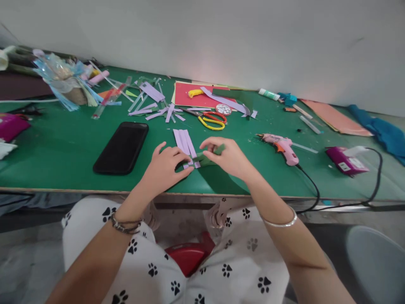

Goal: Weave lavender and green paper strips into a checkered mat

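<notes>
Several purple paper strips (186, 143) lie side by side on the green tabletop between my hands. My left hand (166, 169) is at their lower left, thumb and index finger closing in on the near ends of the strips. A green paper strip (219, 149) is pinched in my right hand (226, 157), between thumb and fingers. It runs across the lower part of the purple strips toward my left fingertips. Its green nearly matches the tabletop, so whether it passes over or under each strip I cannot tell.
Left of my hands lies a black phone (122, 147). Scissors (211, 120) and purple scraps (169, 112) are beyond. A pink glue gun (280, 145) rests at right, its cord running off the table edge. Red paper (186, 99) lies by the wall.
</notes>
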`<action>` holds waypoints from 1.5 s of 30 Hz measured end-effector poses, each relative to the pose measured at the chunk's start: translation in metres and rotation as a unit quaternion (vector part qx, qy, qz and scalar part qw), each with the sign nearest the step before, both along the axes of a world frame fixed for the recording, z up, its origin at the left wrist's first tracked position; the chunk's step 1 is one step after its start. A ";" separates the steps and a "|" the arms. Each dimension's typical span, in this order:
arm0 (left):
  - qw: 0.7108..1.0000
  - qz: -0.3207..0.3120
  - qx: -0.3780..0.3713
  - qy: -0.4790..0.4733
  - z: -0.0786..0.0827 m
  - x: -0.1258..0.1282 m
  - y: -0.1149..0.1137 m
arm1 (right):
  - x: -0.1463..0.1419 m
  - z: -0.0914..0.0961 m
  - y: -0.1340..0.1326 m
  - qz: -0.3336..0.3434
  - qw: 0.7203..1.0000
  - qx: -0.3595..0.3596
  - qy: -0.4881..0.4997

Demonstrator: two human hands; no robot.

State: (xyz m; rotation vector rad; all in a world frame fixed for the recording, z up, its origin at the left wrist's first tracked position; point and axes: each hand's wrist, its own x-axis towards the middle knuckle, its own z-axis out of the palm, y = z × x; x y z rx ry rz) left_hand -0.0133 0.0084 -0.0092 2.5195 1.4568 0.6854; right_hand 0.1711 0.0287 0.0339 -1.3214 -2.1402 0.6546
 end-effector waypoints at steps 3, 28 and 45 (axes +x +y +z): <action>0.999 -0.005 0.025 0.026 -0.002 0.000 -0.001 | 0.015 -0.001 -0.001 0.000 0.998 -0.044 0.040; 0.969 -0.158 0.153 0.107 -0.004 -0.005 0.003 | 0.050 -0.026 -0.003 -0.046 0.997 0.065 -0.013; 0.973 -0.150 0.144 0.101 -0.005 -0.003 0.003 | 0.057 -0.035 -0.007 -0.055 0.988 0.132 -0.063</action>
